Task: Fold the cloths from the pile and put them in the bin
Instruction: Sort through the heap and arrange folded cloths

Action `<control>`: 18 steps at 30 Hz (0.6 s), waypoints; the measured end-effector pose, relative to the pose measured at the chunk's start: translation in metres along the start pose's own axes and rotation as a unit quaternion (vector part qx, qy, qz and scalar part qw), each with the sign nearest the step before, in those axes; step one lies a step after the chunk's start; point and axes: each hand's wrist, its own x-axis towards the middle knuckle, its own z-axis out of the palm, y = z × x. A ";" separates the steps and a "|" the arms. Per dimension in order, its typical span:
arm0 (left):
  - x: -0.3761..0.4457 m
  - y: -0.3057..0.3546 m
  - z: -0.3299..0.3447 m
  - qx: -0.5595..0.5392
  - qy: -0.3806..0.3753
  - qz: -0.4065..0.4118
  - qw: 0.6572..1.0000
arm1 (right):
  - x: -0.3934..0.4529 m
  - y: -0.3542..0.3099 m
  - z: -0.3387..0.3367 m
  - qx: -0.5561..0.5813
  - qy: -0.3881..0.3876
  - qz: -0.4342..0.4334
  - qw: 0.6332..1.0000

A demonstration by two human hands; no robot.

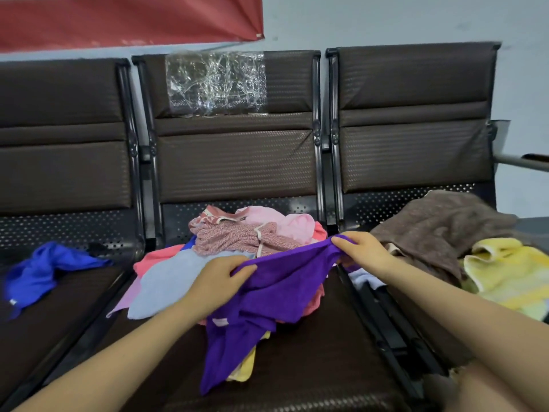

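A purple cloth (267, 295) hangs stretched between both hands above the middle seat. My left hand (217, 281) grips its upper edge at the left, and my right hand (362, 251) pinches the upper corner at the right. Behind and under it lies the pile of cloths (237, 236): pink, patterned red, coral and a light blue cloth (166, 281). A yellow cloth (246, 367) peeks out below the purple one. No bin is in view.
A row of dark brown seats (237, 162) runs along the wall. A blue cloth (44, 272) lies on the left seat. A brown towel (439, 230) and a yellow towel (511, 272) lie on the right seat.
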 end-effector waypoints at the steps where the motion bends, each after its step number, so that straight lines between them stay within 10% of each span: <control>1: 0.001 -0.003 -0.010 0.009 -0.002 -0.004 1.000 | -0.001 -0.003 0.000 0.010 -0.001 -0.007 1.000; 7: 0.002 -0.025 -0.054 -0.001 -0.008 -0.119 0.993 | -0.007 -0.027 0.008 0.215 -0.022 0.039 0.976; 11: -0.001 -0.004 -0.069 -0.199 0.053 -0.267 0.941 | -0.018 -0.053 0.011 0.353 -0.064 0.046 0.932; 18: -0.034 0.068 -0.131 -0.285 0.208 -0.128 0.927 | -0.055 -0.119 -0.012 0.448 -0.072 -0.017 0.891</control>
